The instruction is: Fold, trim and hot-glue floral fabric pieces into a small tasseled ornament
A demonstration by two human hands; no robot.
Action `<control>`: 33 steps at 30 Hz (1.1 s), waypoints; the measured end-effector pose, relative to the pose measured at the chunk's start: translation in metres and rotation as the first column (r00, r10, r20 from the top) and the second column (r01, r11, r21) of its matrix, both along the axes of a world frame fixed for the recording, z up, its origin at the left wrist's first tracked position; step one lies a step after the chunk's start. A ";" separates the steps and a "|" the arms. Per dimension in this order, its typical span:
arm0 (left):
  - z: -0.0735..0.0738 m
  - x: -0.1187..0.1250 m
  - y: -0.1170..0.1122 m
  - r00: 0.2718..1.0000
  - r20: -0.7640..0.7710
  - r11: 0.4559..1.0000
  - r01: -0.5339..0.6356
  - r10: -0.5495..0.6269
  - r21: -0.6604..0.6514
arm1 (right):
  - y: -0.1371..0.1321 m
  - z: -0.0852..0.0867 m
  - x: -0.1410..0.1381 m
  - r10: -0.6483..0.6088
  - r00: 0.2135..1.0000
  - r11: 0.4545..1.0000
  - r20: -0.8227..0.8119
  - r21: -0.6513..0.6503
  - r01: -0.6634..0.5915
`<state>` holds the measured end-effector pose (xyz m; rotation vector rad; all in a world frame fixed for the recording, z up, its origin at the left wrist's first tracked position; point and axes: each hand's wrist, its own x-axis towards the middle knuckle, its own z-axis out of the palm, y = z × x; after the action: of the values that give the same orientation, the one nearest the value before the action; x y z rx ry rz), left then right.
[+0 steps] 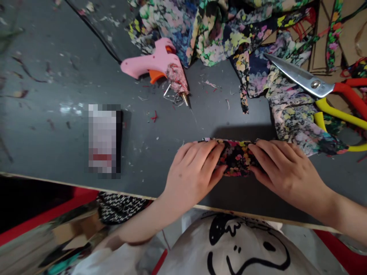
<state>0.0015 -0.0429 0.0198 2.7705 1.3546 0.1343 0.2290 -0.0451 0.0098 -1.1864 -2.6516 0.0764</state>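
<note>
Both hands grip a dark floral fabric-covered piece [237, 157] just above the front part of the table. My left hand [193, 164] is closed around its left end, fingers over the top and thumb along the lower edge. At the right end, my right hand [282, 164] holds it in the same way. Only the middle of the piece shows between them; its ends are hidden under the fingers. Beyond the hands, a pink glue gun [156, 63] lies on its side, nozzle toward me. Scissors [312, 82] with red and yellow handles rest on floral cloth at the right.
Crumpled floral fabric [218, 30] covers the back of the grey table [57, 133]. Cardboard pieces [321, 34] lie at the back right. A blurred-out rectangular object [103, 139] sits at the left. A black cord [94, 32] runs from the glue gun; thread scraps are scattered about.
</note>
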 end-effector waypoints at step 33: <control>-0.012 0.031 -0.007 0.995 0.102 1.000 0.015 -0.015 -0.002 | 0.001 -0.006 0.002 0.005 0.995 1.000 -0.104 0.017 -0.003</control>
<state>0.0328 -0.0500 0.0077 2.7293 1.3089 0.2699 0.2311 -0.0446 0.0035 -1.1396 -2.5594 0.1130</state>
